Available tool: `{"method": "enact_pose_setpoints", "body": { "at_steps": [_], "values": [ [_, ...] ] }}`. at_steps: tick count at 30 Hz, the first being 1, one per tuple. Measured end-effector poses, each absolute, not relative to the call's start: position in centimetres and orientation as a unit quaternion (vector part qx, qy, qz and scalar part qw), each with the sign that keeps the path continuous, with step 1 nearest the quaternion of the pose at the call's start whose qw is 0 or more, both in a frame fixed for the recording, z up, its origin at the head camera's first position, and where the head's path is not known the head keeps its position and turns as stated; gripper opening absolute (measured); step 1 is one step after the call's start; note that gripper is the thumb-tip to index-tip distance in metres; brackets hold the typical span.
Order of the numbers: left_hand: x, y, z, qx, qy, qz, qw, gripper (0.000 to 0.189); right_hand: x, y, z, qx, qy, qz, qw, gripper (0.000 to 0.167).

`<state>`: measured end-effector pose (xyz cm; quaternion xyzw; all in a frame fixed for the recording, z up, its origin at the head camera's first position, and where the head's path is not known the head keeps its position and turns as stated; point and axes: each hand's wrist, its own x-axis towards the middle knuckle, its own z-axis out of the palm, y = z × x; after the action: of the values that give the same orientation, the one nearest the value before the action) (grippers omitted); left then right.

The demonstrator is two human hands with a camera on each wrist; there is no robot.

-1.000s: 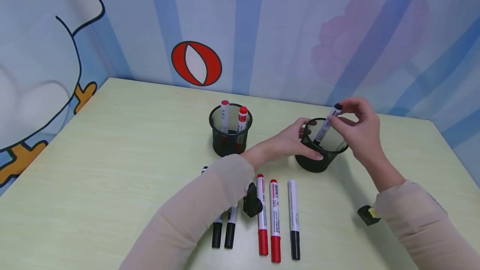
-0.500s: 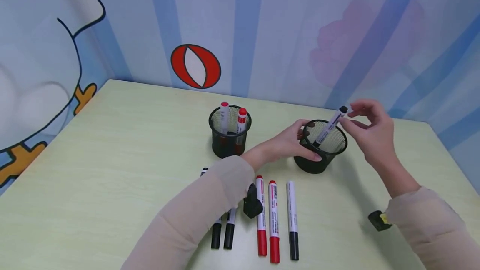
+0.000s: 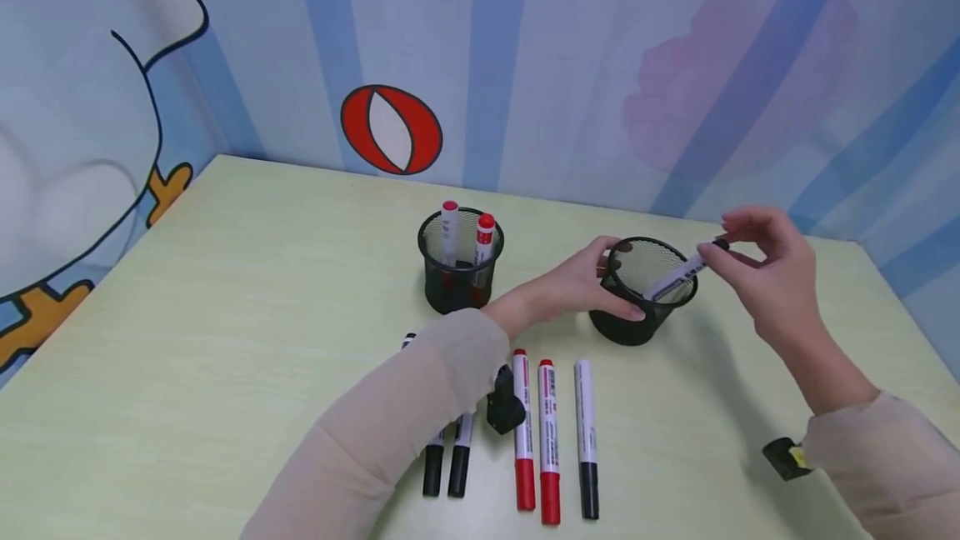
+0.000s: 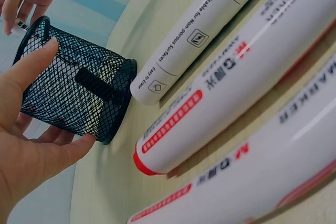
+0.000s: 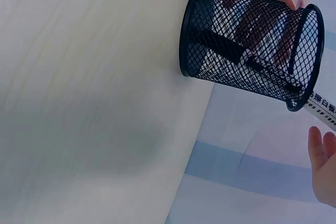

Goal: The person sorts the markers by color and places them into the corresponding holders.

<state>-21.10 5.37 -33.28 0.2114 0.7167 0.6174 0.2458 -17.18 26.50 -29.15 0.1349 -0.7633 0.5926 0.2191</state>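
Observation:
My left hand [image 3: 573, 282] grips the black mesh pen cup [image 4: 73, 85] on the right, thumb at its near side and fingers behind. In the head view the cup tips slightly toward the right. A white marker [image 3: 675, 277] with black ends slants inside it and leans over the right rim; through the mesh in the right wrist view its black lower end shows. My right hand [image 3: 780, 282] pinches the marker's raised end between thumb and fingers, just right of the rim.
Left of centre stands another black mesh pen cup [image 3: 459, 290] holding red-capped markers [image 3: 485, 232]. On the table before me lie red markers [image 3: 549, 440], a black-capped marker [image 3: 587, 440] and further black-capped markers [image 3: 459, 465], partly under my left sleeve. A patterned wall [image 3: 555, 65] rises behind.
My right hand has moved right and slightly down, and the marker's upper end has swung that way, so it slants lower. The left hand and cup stay in place.

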Motion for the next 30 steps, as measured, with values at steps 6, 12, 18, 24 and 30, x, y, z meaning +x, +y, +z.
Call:
{"method": "enact_pose_setpoints", "body": {
  "at_steps": [6, 12, 18, 24, 30],
  "values": [
    [-21.1, 5.4, -33.5, 0.209, 0.711, 0.624, 0.249, 0.085, -16.5, 26.8, -28.6, 0.119, -0.756, 0.609, 0.21, 0.035],
    [-21.1, 5.3, -33.4, 0.213, 0.706, 0.63, 0.244, 0.084, -15.8, 27.1, -27.7, 0.097, -0.732, 0.64, 0.211, 0.031],
    [-21.0, 5.3, -33.5, 0.212, 0.711, 0.625, 0.245, 0.083, -15.0, 26.9, -27.2, 0.1, -0.695, 0.683, 0.203, 0.029],
    [-20.9, 5.3, -33.7, 0.21, 0.71, 0.625, 0.247, 0.083, -14.2, 26.3, -26.8, 0.116, -0.66, 0.723, 0.168, 0.029],
    [-21.0, 5.4, -33.4, 0.21, 0.711, 0.625, 0.245, 0.084, -13.6, 25.7, -26.4, 0.124, -0.642, 0.748, 0.119, 0.034]
  ]
}}
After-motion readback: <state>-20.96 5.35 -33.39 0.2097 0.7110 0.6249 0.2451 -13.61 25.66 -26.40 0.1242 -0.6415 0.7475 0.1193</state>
